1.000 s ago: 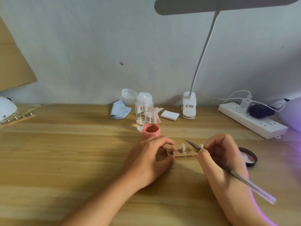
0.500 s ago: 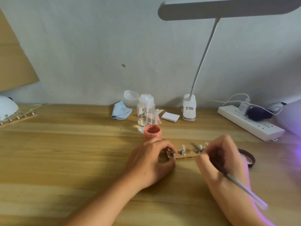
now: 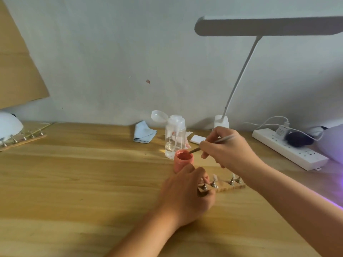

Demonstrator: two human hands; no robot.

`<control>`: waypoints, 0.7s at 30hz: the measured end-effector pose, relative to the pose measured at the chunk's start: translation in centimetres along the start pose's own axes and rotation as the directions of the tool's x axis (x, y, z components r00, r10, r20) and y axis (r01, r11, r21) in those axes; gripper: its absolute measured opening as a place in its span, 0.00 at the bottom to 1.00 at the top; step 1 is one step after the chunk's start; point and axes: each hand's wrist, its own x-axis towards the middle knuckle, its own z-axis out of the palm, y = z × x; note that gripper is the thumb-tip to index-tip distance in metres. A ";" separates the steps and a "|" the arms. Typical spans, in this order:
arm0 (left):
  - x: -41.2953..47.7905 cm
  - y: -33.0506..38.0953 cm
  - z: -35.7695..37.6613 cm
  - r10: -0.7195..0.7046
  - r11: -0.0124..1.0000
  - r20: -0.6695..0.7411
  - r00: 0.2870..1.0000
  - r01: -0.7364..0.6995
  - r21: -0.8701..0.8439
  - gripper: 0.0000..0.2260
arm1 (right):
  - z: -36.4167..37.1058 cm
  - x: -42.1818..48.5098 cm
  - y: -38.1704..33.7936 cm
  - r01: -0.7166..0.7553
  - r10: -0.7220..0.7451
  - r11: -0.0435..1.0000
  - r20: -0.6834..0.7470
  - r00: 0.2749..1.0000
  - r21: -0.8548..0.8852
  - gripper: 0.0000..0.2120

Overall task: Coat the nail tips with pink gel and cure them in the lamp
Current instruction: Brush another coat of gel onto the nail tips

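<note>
Just in front of the pot (image 3: 183,161), the left end of the strip (image 3: 232,187) is pinched by the left hand (image 3: 187,193), its fingers curled over the first peg. The tips (image 3: 215,176) are carried on pegs along the strip, to the right of and nearer than the pot; whether any is coated cannot be told. The bristles of the brush (image 3: 195,150) are laid into the pot's open mouth, and the handle is gripped by the right hand (image 3: 229,151), just right of the pot. The lamp (image 3: 332,143), judged from its purple glow, is seen far right of the pot.

Loading is judged to be the step in hand. Only a small bead should be taken, excess should be wiped on the pot's rim, and the strip should be held flat so that no gel is dripped on the way back.

A second ago the brush was held down at the tips; it has since been lifted and carried back to the pot. The left hand's pinch has been kept.
</note>
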 end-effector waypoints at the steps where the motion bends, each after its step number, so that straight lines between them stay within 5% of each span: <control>1: 0.0 -0.1 0.0 0.003 1.000 -0.001 1.000 -0.003 -0.004 0.11 | 0.5 0.7 -0.1 -0.012 0.013 0.999 0.021 1.000 -0.052 0.03; 7: 0.2 -0.1 0.1 -0.015 0.998 -0.022 1.000 0.014 -0.055 0.10 | 1.6 2.1 0.3 -0.036 0.053 0.982 0.093 0.994 -0.185 0.03; 11: 0.4 -0.3 0.0 -0.028 0.998 -0.031 0.999 0.026 -0.063 0.08 | -0.2 -0.7 1.1 0.043 -0.030 0.992 -0.109 0.994 0.117 0.03; 14: 0.5 -0.4 0.0 -0.023 0.999 -0.047 0.999 0.021 -0.047 0.09 | -1.4 -4.5 2.9 0.109 -0.074 0.925 -0.109 0.991 0.365 0.04; 21: 0.4 -0.7 0.1 0.019 0.991 -0.074 0.997 -0.028 -0.130 0.10 | -1.4 -8.2 7.0 0.230 -0.166 0.940 -0.253 0.953 0.250 0.06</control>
